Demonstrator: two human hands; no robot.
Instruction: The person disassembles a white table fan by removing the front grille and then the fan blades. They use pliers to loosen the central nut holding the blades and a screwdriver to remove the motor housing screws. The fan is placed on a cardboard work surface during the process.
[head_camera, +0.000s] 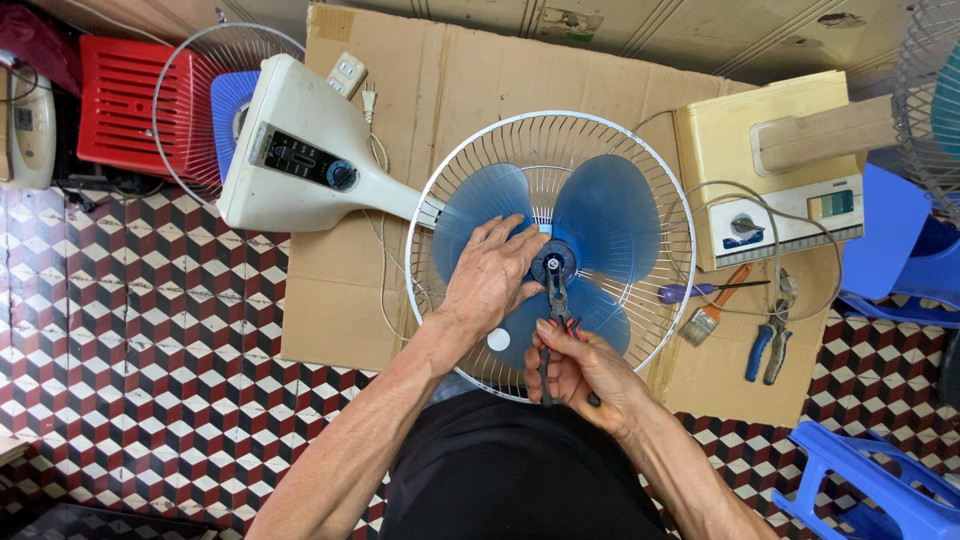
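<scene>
Head view: our left hand (492, 272) presses flat on the blue blade (600, 215), fingers spread, while our right hand (580, 368) grips pliers (556, 300) at the hub (553, 263). Front guard looks already off; blade not yet removed, rear guard (640, 150) on cardboard (420, 80).

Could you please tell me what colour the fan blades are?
The blades are translucent blue, seen best in the head view.
</scene>
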